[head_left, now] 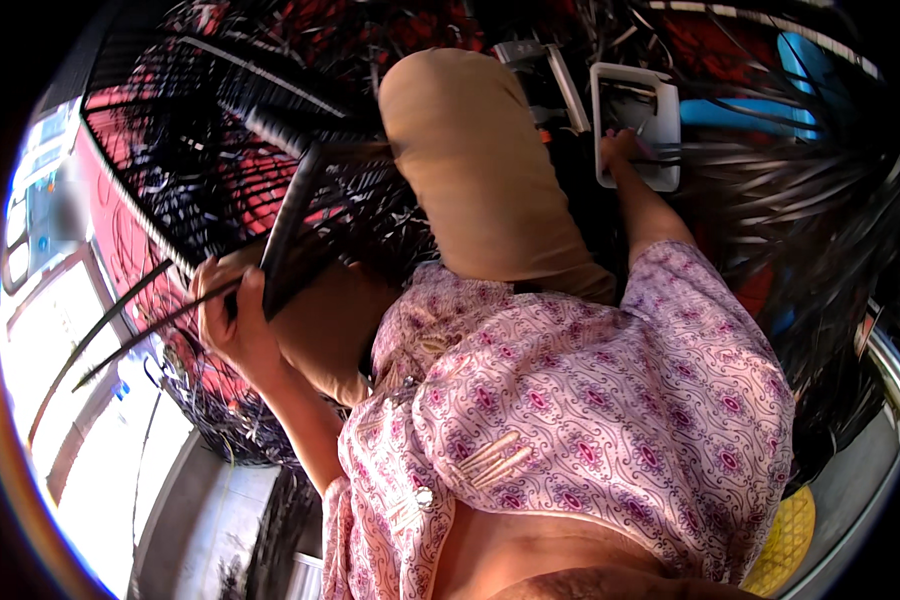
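Left hand: At the left edge of a red surface (120, 205), a person's left hand (235, 325) grips a dark strip (135, 340) between thumb and bent fingers; whether it also grips the frame cannot be told.
Dark strip: It runs through the left hand, one end jutting past the red surface's left edge toward a bright opening (85, 440).
Woven frame: A black woven frame (292, 212), partly blurred, stands just beyond the left hand, beside the person's raised knee (465, 150).
Right hand: The right hand (622, 148) reaches over the left edge of a white bin (667, 135), near its lower left corner; what its fingers hold, if anything, cannot be told.
White bin: Small items inside are too blurred to identify; a blue object (735, 112) lies off its right edge.
Loose strips: A mass of loose strips (810, 195) spreads below the blue object, to the bin's right.
Clothing: Patterned pink shirt (590, 400), brown trousers.
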Motion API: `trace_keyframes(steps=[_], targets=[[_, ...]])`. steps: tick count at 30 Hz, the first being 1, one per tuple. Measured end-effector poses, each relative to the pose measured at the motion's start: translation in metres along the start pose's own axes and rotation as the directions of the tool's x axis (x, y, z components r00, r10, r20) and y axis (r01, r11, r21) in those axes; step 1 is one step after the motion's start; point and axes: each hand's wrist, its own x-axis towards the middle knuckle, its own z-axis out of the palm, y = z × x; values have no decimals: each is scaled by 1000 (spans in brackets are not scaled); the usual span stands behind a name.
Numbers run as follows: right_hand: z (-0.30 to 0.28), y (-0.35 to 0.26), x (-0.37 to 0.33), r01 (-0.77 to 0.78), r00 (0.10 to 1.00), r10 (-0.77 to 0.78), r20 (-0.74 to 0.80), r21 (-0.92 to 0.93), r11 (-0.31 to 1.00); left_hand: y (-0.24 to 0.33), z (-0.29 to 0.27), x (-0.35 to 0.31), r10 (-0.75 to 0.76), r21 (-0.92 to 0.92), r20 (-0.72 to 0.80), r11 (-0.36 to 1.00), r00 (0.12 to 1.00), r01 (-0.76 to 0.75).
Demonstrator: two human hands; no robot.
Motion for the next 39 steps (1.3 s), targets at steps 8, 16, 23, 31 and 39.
trace_keyframes(steps=[8,16,23,31,39], targets=[[-148,-32,15,-67,967,-66,246,494,867,28,-8,-8,329,-126,-106,932,939,-340],[-376,-154,-33,-553,639,-535,552,814,179,10,67,-44,523,271,110,802,845,-532],[-439,-214,-81,-505,451,-783,428,846,171,-11,88,-45,515,274,6,824,857,-497],[-409,-237,-90,-380,406,-888,215,924,50,-11,92,-42,503,246,-69,846,861,-474],[-441,-260,-125,206,120,-992,24,977,48,-8,58,-1,488,204,-129,865,863,-458]])
